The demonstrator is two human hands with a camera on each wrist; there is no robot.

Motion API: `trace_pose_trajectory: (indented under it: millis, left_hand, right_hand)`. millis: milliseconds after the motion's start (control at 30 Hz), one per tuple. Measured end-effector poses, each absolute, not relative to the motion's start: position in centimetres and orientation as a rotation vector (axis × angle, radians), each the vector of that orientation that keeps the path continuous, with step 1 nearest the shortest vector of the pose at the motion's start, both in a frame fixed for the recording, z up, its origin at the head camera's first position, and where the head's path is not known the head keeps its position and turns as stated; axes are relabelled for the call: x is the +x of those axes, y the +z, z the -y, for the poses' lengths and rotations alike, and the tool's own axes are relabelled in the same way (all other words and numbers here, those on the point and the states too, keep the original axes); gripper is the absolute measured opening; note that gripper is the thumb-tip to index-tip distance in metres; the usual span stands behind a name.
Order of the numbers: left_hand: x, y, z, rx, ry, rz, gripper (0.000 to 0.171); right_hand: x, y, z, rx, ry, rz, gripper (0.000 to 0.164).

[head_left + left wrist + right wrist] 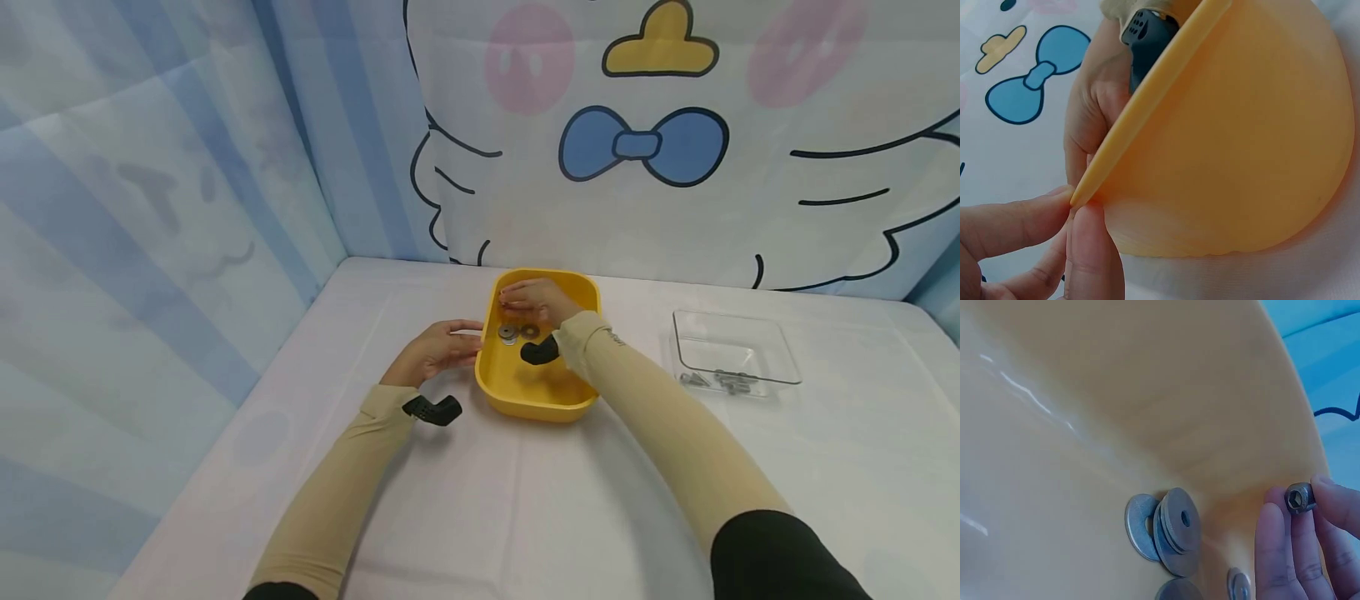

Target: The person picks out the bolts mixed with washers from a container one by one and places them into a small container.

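A yellow plastic tray (528, 390) sits on the table in the head view. My left hand (442, 346) is at its left side, thumb and fingertip pinching the rim (1141, 100) in the left wrist view. Inside the tray, my right hand (536, 302) holds a small metal piece with a hexagonal hole (1299, 498) between thumb and fingers; whether it is a nut or a screw head I cannot tell. Flat metal washers (1179, 528) lie stacked and overlapping on the tray floor just beside that hand, with more partly cut off below.
To the right stands a clear plastic box (787, 354) with small metal parts (733, 382) along its near side. A white cloth (465, 508) covers the table, and printed curtains (637, 225) hang behind and at the left.
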State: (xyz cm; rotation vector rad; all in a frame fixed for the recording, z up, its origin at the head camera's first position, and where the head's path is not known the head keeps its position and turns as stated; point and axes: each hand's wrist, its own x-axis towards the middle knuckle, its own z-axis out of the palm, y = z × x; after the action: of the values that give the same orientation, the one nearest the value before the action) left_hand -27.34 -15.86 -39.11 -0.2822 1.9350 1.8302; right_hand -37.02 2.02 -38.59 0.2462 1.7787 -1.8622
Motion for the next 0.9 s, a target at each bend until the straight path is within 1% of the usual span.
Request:
trace_pose_trajectory:
  millis: [133, 367, 600, 900]
  left_hand:
    - [-27.2, -39.0, 15.8, -0.285, 1.833, -1.935, 0.047]
    - [-27.2, -38.9, 15.8, -0.289, 1.831, -1.943, 0.047]
    - [-27.3, -38.9, 15.9, -0.268, 1.835, -1.935, 0.047]
    - [-27.1, -38.9, 15.9, -0.255, 1.84, -1.934, 0.047]
  right_hand:
    - [-36.8, -38.1, -2.4, 0.169, -1.828, -1.819, 0.033]
    - [-36.1, -37.1, -3.0, 0.057, -1.83, -1.819, 0.031]
    - [-35.1, -36.1, -3.5, -0.036, -1.793, -1.828, 0.034]
    - [-33.9, -35.1, -4.1, -0.138, -1.74, -1.848, 0.027]
